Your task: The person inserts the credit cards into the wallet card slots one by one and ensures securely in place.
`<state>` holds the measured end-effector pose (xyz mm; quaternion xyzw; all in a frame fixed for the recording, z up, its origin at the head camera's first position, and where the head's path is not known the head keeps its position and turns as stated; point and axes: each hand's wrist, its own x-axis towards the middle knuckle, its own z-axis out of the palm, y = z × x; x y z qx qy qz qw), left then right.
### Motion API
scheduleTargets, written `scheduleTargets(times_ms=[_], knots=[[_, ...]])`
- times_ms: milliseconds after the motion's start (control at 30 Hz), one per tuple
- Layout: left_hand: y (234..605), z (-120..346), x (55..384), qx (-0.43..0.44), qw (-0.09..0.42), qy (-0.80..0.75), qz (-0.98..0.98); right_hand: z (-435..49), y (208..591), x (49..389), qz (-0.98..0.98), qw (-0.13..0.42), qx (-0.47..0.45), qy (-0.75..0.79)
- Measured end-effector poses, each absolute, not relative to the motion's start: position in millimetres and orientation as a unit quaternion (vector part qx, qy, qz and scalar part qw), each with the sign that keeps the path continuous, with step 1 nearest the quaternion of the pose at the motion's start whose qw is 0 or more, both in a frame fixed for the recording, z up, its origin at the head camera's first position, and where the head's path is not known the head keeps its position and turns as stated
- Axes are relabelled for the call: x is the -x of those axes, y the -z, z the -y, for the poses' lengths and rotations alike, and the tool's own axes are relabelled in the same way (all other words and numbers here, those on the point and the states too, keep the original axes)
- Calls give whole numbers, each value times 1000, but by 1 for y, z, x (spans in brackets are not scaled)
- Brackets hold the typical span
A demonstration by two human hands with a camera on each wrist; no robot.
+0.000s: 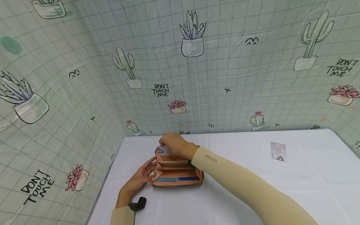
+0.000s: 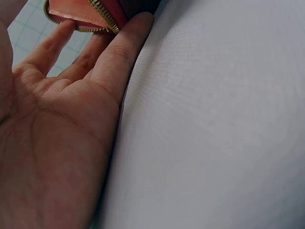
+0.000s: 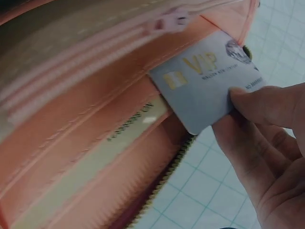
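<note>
A wallet (image 1: 177, 183) with a coral inside and a gold-toothed zip stands spread open on the white table. My right hand (image 1: 177, 144) pinches a silver VIP card (image 3: 200, 81) between thumb and fingers at the wallet's back panel. The card lies slantwise against the slots there; one corner overlaps a slot edge. A pale card (image 3: 95, 162) with printed digits sits in one slot. My left hand (image 1: 140, 177) rests at the wallet's left side, its fairly straight fingers (image 2: 116, 59) touching the zipped edge. A light blue card (image 1: 166, 179) and a dark blue card (image 1: 187, 178) show in the front slots.
Another silver VIP card (image 1: 278, 151) lies on the right part of the white table (image 1: 239, 200). Behind and to the left hangs a grid-patterned cloth (image 1: 219, 103) printed with potted plants. Inside the wallet runs a zipped middle divider (image 3: 95, 62).
</note>
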<state>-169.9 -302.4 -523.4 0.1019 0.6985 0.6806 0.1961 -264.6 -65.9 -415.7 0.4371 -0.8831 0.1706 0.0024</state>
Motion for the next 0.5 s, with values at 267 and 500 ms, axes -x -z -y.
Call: scheduleTargets(times_ms=[267, 500], knots=[[523, 301, 170, -106, 192, -682, -698, 69, 415, 267, 877, -35, -447, -170], [525, 303, 171, -109, 192, -682, -697, 64, 420, 265, 877, -45, -444, -177]])
